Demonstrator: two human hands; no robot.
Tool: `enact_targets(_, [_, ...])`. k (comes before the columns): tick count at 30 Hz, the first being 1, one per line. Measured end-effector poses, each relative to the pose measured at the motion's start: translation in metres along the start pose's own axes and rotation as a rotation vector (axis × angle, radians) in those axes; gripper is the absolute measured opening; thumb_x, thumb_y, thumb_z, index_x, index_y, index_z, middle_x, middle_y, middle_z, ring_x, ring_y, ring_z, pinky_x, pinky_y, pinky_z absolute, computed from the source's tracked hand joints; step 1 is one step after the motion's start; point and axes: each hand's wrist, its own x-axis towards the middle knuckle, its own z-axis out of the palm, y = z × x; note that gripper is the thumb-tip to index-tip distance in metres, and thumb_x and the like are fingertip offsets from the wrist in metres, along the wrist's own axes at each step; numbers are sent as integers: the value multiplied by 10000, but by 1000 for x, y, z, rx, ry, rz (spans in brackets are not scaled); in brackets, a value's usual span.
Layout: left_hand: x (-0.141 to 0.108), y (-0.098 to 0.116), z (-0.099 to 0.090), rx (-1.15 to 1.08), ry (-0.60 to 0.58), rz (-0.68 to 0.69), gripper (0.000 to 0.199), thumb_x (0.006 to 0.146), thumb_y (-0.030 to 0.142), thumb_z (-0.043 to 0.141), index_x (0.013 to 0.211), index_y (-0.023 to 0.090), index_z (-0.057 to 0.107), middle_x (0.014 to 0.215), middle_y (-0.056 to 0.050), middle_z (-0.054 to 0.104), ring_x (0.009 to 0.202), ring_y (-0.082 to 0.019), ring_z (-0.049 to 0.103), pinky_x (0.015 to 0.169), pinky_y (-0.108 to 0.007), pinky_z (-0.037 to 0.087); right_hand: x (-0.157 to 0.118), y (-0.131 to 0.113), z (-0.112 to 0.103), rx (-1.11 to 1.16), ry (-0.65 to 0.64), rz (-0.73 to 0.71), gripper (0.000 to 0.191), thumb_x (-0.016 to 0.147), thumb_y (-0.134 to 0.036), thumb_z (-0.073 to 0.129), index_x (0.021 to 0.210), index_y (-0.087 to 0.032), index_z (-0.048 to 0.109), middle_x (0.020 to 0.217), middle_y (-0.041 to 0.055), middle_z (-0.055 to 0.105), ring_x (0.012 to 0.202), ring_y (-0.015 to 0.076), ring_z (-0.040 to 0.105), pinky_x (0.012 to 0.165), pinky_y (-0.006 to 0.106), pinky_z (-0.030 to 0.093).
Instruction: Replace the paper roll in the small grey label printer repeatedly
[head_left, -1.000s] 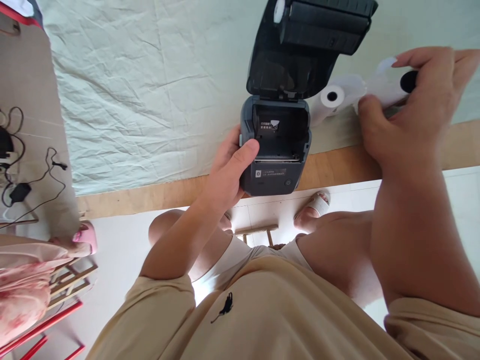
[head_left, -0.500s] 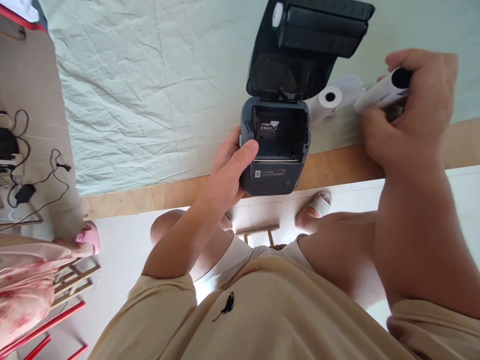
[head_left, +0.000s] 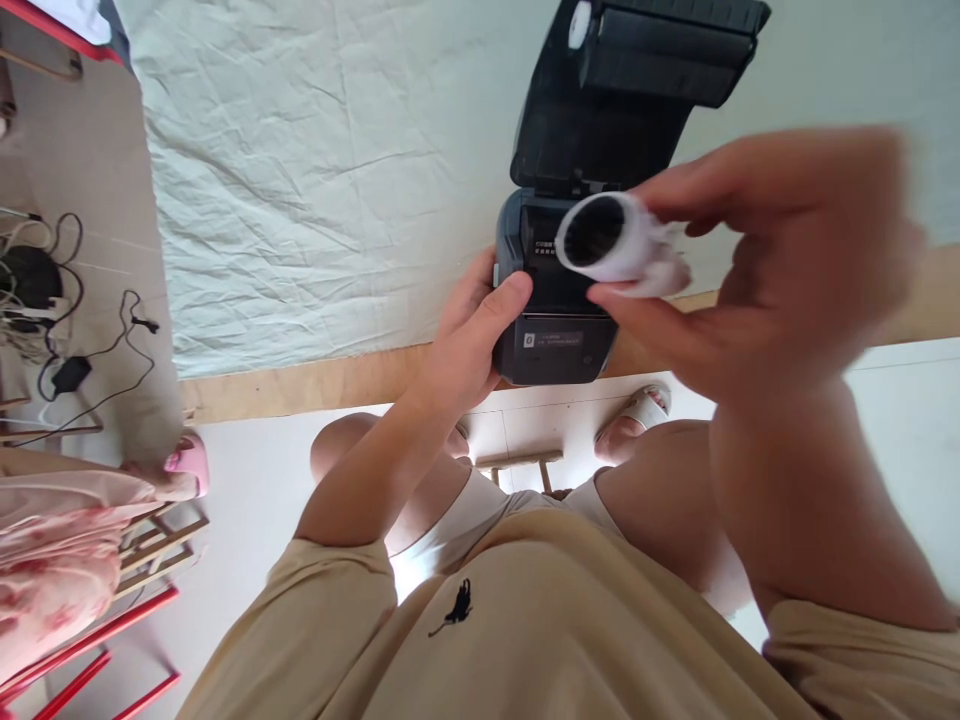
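My left hand point(head_left: 480, 315) grips the left side of a dark label printer point(head_left: 555, 350), its thumb on the rim of the paper bay. The printer's black lid point(head_left: 600, 110) stands open, tipped back away from me. In my right hand point(head_left: 780, 260), between thumb and fingers, is a white paper roll point(head_left: 637, 240) with a wide dark core opening toward the left. The roll hangs over the right part of the printer's bay and hides it. My right hand is blurred, and whether the roll touches the printer I cannot tell.
A pale green cloth point(head_left: 315, 200) covers the table, whose bare wooden edge point(head_left: 300, 390) faces me. At the left lie black cables with an adapter point(head_left: 71, 375). A person in pink floral clothing point(head_left: 60, 570) sits at the lower left, near red bars point(head_left: 90, 640).
My right hand has brought the white roll leftward from the table's right side to over the printer. The smaller roll beside the printer is now hidden. My left hand keeps its hold.
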Motion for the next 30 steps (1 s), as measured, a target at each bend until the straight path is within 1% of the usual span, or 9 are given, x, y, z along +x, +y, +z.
enact_targets(2, [0, 0, 1, -9, -3, 16, 317, 932, 509, 700, 1083, 234, 650, 841, 7, 748, 657, -157, 764, 511, -253, 605, 4, -14, 12, -193, 37, -166, 151, 822, -185, 746, 924, -263, 668, 904, -38, 760, 799, 172, 706, 770, 390, 506])
enact_targets(4, [0, 0, 1, -15, 7, 14, 322, 929, 506, 704, 1075, 226, 644, 817, 13, 730, 642, -146, 747, 515, -251, 600, 8, -15, 16, -336, 49, -259, 180, 833, -97, 661, 911, -256, 632, 827, -43, 740, 755, 175, 704, 714, 385, 492])
enact_targets(6, [0, 0, 2, -16, 17, -3, 344, 926, 513, 700, 1107, 229, 632, 803, 21, 710, 624, -139, 728, 511, -253, 594, 11, -11, 15, -344, 37, -284, 218, 812, -65, 639, 913, -257, 614, 808, -45, 729, 771, 186, 719, 691, 380, 497])
enact_targets(10, [-1, 2, 3, 19, 9, -49, 386, 918, 547, 691, 1151, 251, 608, 917, 2, 743, 674, -155, 742, 550, -281, 610, 11, -5, 11, -303, 93, -328, 247, 776, -53, 655, 884, -268, 599, 798, -53, 726, 772, 191, 727, 646, 376, 472])
enact_targets(15, [-1, 7, 3, 67, 15, -81, 424, 915, 586, 674, 1198, 278, 603, 1008, -28, 762, 782, -186, 753, 634, -310, 614, 8, 0, 17, -327, -5, -349, 231, 810, -58, 669, 905, -264, 625, 980, -31, 789, 884, 232, 759, 710, 414, 526])
enact_targets(18, [-2, 7, 3, 59, 0, -82, 400, 927, 547, 672, 1207, 269, 605, 988, -25, 746, 798, -182, 742, 682, -323, 611, 8, 2, 18, -329, 15, -387, 233, 813, -34, 647, 862, -261, 636, 1046, -53, 795, 911, 229, 747, 727, 415, 511])
enact_targets(24, [-3, 6, 5, 68, 50, -57, 427, 894, 612, 702, 1111, 255, 617, 852, 4, 681, 698, -143, 681, 605, -275, 550, 6, -7, 8, -368, -18, -435, 256, 753, -27, 645, 849, -259, 595, 881, -60, 749, 824, 195, 692, 725, 388, 441])
enact_targets(27, [-4, 5, 5, 12, 32, -33, 358, 926, 557, 689, 1098, 251, 622, 873, 2, 676, 746, -144, 675, 655, -280, 567, 1, -14, 9, -294, -20, -464, 213, 789, -55, 620, 822, -257, 562, 808, -71, 718, 767, 168, 662, 709, 378, 397])
enact_targets(30, [-4, 4, 3, -37, -14, -4, 332, 913, 548, 708, 1066, 261, 639, 818, 7, 640, 690, -132, 611, 604, -276, 525, -3, -21, 9, -210, -143, -482, 165, 834, -97, 594, 824, -259, 562, 847, -80, 734, 758, 150, 661, 693, 375, 394])
